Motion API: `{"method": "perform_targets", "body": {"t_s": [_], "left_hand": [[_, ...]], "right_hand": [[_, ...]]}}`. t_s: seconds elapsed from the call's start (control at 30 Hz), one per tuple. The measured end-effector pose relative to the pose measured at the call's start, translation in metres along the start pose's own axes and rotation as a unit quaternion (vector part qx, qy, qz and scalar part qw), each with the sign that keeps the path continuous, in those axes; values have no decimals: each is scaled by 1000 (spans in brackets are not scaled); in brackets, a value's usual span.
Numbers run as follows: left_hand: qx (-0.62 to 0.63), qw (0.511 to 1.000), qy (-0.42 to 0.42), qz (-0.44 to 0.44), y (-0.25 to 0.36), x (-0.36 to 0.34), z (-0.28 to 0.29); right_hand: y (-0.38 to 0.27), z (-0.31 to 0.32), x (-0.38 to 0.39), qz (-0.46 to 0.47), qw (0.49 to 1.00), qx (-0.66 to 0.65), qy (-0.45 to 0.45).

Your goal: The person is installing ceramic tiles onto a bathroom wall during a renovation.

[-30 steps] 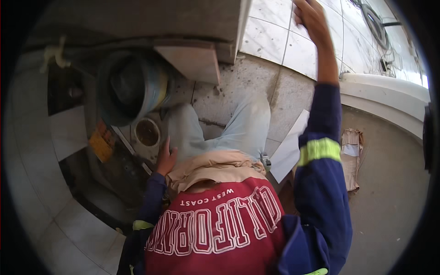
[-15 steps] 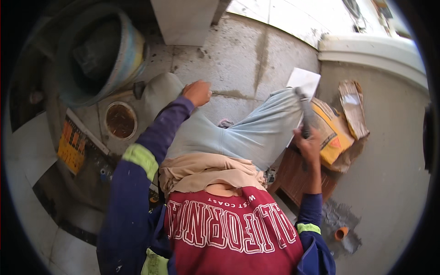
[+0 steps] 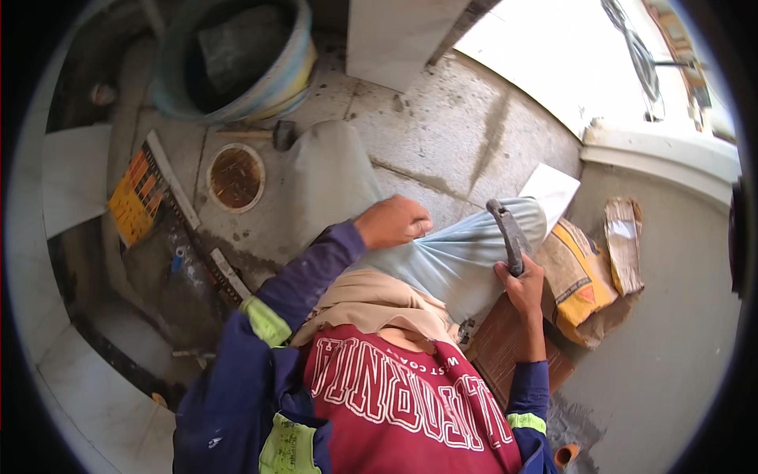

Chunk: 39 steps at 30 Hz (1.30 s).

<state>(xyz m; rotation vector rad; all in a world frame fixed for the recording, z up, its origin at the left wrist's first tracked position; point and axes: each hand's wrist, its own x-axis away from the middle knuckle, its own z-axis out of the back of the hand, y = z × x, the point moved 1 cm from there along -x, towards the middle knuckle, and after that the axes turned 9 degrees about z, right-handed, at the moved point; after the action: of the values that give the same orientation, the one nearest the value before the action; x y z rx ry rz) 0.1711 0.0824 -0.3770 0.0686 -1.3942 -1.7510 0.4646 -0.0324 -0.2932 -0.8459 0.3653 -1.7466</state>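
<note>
My right hand (image 3: 521, 286) is closed round the lower end of a dark grey metal hand tool (image 3: 510, 231) with a curved shaft and a rounded head; its exact kind is unclear. The tool points away from me above my right knee, over the pale trousers (image 3: 442, 261). My left hand (image 3: 393, 222) is over my lap with its fingers curled, left of the tool and apart from it. Whatever those fingers hold, if anything, is hidden. Just beyond my right knee a white tile piece (image 3: 555, 188) shows partly.
At right lie a yellow-and-brown paper bag (image 3: 580, 276), torn brown packaging (image 3: 624, 245) and a reddish-brown box-like block (image 3: 505, 336). A large tub (image 3: 296, 79), hammer (image 3: 284, 135), round brown-filled container (image 3: 236, 178) and yellow printed packet (image 3: 136, 197) stand or lie at left.
My left hand has moved right, toward the tool. The tool in my right hand has swung, its head now tilting left. My view has shifted, so the surroundings appear farther right.
</note>
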Motion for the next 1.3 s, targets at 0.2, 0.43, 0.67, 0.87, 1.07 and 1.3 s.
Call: {"method": "perform_targets", "body": {"t_s": [0.2, 0.43, 0.67, 0.87, 1.07, 1.3], "left_hand": [[212, 839, 474, 161, -106, 92, 78], [-161, 806, 498, 277, -374, 151, 114], [-216, 848, 306, 374, -416, 103, 143], [-323, 856, 339, 219, -405, 117, 148], [-53, 749, 590, 297, -364, 125, 125], [101, 721, 539, 425, -367, 170, 92]], "right_hand": [[40, 17, 15, -72, 996, -46, -21], [20, 12, 34, -48, 997, -40, -45], [-18, 5, 62, 129, 988, 23, -86], [-43, -4, 60, 134, 989, 13, -57], [-48, -15, 33, 150, 986, 53, 48], [-30, -13, -18, 112, 987, 109, 46]]}}
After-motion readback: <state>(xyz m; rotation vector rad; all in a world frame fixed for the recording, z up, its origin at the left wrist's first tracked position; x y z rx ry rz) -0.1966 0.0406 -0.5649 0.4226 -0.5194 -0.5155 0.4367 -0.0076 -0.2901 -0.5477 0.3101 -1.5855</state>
